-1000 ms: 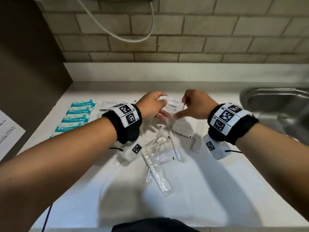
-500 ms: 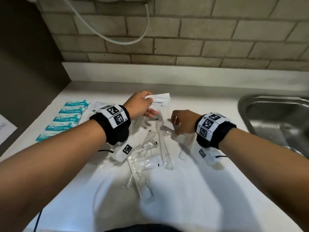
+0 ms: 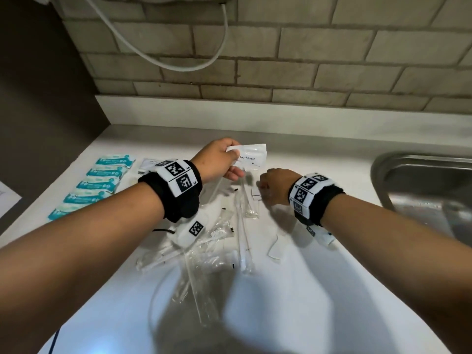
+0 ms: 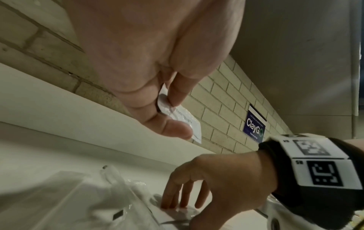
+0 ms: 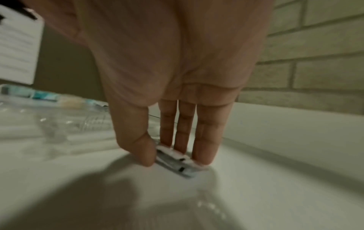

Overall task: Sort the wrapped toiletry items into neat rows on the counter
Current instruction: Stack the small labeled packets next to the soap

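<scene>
Nearest me on the counter (image 3: pixel 319 290), clear-wrapped toothbrushes (image 3: pixel 224 251) lie jumbled. Beyond that pile, my right hand (image 3: pixel 277 186) pinches a small sachet (image 5: pixel 177 161) against the counter; my left hand (image 3: pixel 217 159) pinches the toothpaste packet (image 3: pixel 251 155) above it. Left of the pile, teal packets (image 3: pixel 94 185) sit in a row.

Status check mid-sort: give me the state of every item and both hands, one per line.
left hand: raised, pinching the toothpaste sachet
toothpaste sachet: held clear of the counter
right hand: down at the counter, fingertips pinching a small flat packet
small flat packet: lying on the counter
teal packets: lined up in a row at left
clear-wrapped items: loose, overlapping pile, unsorted
</scene>
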A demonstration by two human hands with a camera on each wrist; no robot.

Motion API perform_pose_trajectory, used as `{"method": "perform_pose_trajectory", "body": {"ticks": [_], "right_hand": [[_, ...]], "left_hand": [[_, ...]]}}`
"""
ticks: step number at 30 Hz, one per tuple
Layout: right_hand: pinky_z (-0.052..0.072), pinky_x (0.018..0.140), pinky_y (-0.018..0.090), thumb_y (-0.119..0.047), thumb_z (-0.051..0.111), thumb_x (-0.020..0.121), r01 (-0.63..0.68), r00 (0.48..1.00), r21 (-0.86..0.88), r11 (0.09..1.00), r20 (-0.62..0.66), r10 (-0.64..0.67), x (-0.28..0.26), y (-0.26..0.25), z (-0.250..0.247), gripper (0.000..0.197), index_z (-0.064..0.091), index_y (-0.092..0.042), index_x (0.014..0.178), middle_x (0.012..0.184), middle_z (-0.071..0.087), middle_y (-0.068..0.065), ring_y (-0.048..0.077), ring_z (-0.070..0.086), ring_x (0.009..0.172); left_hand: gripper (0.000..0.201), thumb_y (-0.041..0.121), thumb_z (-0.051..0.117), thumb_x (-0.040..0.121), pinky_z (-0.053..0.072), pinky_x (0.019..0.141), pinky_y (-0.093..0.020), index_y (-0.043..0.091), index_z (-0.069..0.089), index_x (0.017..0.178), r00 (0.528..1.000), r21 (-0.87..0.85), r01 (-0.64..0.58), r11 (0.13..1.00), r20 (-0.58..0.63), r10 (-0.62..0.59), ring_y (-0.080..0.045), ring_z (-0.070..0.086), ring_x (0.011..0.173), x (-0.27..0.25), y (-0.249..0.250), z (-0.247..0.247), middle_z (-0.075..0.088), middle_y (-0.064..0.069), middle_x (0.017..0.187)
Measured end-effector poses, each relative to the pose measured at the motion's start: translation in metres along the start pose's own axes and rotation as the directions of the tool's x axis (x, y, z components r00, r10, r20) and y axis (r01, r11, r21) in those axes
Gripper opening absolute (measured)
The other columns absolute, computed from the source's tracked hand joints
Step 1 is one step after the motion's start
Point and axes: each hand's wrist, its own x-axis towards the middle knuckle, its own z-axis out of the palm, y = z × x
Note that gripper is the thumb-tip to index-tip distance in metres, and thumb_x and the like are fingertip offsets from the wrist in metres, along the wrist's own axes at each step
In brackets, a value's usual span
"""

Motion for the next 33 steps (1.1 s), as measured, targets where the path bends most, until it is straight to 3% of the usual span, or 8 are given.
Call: {"method": "perform_pose_trajectory", "body": {"ticks": [3, 8, 11, 14, 19, 24, 29, 33], "right_hand": [[0.048, 0.064, 0.031, -0.032, 0.056, 0.083, 0.027, 0.996, -0.035, 0.999, -0.083, -0.030, 0.004, 0.001, 0.007, 0.018, 0.061, -0.014, 0.083, 0.089, 0.065, 0.006, 0.031, 0.064, 0.080], [0.041, 0.064, 0.028, -0.025, 0.055, 0.088, -0.006, 0.994, -0.024, 1.000, -0.112, 0.004, -0.002, 0.003, -0.002, 0.022, 0.064, -0.009, 0.100, 0.100, 0.067, 0.012, 0.032, 0.064, 0.088], [0.039, 0.064, 0.028, -0.031, 0.058, 0.088, 0.021, 0.993, 0.021, 1.000, -0.118, -0.018, -0.020, -0.006, -0.017, 0.016, 0.059, -0.015, 0.088, 0.088, 0.060, 0.006, 0.028, 0.054, 0.077], [0.037, 0.061, 0.029, -0.026, 0.057, 0.086, 0.188, 0.972, 0.067, 0.980, -0.158, -0.175, -0.048, -0.034, -0.024, 0.016, 0.047, -0.022, 0.074, 0.078, 0.055, 0.001, 0.025, 0.051, 0.073], [0.051, 0.069, 0.036, -0.022, 0.057, 0.084, 0.452, 0.888, 0.066, 0.890, -0.133, -0.441, -0.084, -0.091, -0.009, 0.013, 0.063, -0.013, 0.091, 0.095, 0.059, 0.004, 0.024, 0.058, 0.084], [0.051, 0.071, 0.035, -0.026, 0.049, 0.091, 0.418, 0.900, -0.070, 0.906, -0.103, -0.424, -0.096, -0.118, 0.022, 0.027, 0.065, -0.018, 0.112, 0.107, 0.058, 0.002, 0.026, 0.059, 0.098], [0.052, 0.071, 0.036, -0.020, 0.053, 0.084, 0.396, 0.913, 0.003, 0.918, -0.107, -0.393, -0.111, -0.128, 0.031, 0.024, 0.062, -0.018, 0.106, 0.104, 0.055, 0.001, 0.026, 0.060, 0.092], [0.054, 0.077, 0.037, -0.023, 0.059, 0.080, 0.304, 0.951, 0.106, 0.947, -0.091, -0.295, -0.114, -0.129, 0.035, 0.040, 0.059, -0.024, 0.120, 0.113, 0.055, -0.001, 0.025, 0.061, 0.098]], "left_hand": [[0.015, 0.007, 0.038, 0.103, 0.054, 0.051, -0.021, 0.008, 0.052, 0.109, 1.000, 0.022, 0.018, 1.000, 0.014, -0.018, -0.010, 0.067, 0.054, 0.001, -0.006, 0.003, 0.061, -0.009, 0.097], [0.017, 0.007, 0.038, 0.102, 0.055, 0.050, -0.020, 0.007, 0.052, 0.113, 1.000, 0.054, 0.026, 0.998, 0.006, -0.026, -0.009, 0.067, 0.054, -0.003, -0.010, -0.003, 0.061, -0.012, 0.100], [0.015, 0.007, 0.038, 0.103, 0.054, 0.048, -0.020, 0.007, 0.051, 0.111, 1.000, 0.066, 0.025, 0.998, -0.018, -0.024, -0.008, 0.066, 0.052, -0.009, -0.009, -0.018, 0.059, -0.010, 0.096], [0.015, 0.007, 0.039, 0.103, 0.054, 0.048, -0.020, 0.006, 0.051, 0.112, 0.999, 0.059, 0.013, 0.998, -0.038, -0.011, -0.008, 0.067, 0.051, -0.015, -0.011, -0.030, 0.058, -0.013, 0.101], [0.017, 0.008, 0.040, 0.102, 0.054, 0.051, -0.020, 0.006, 0.052, 0.114, 1.000, 0.083, -0.012, 0.997, -0.026, 0.014, -0.011, 0.068, 0.057, -0.029, -0.016, -0.041, 0.057, -0.012, 0.104], [0.029, 0.011, 0.041, 0.102, 0.056, 0.054, -0.021, 0.002, 0.050, 0.128, 1.000, 0.111, -0.025, 0.993, 0.016, 0.024, -0.017, 0.070, 0.066, -0.044, -0.020, -0.046, 0.056, -0.013, 0.111], [0.024, 0.009, 0.042, 0.102, 0.057, 0.057, -0.023, 0.006, 0.051, 0.124, 0.997, 0.082, -0.030, 0.996, 0.068, 0.024, -0.018, 0.069, 0.065, -0.060, -0.023, -0.044, 0.054, -0.006, 0.096], [0.022, 0.009, 0.042, 0.102, 0.058, 0.061, -0.026, 0.008, 0.052, 0.122, 0.993, 0.075, -0.015, 0.997, 0.116, 0.006, -0.017, 0.069, 0.065, -0.070, -0.029, -0.044, 0.055, -0.007, 0.096]]}}
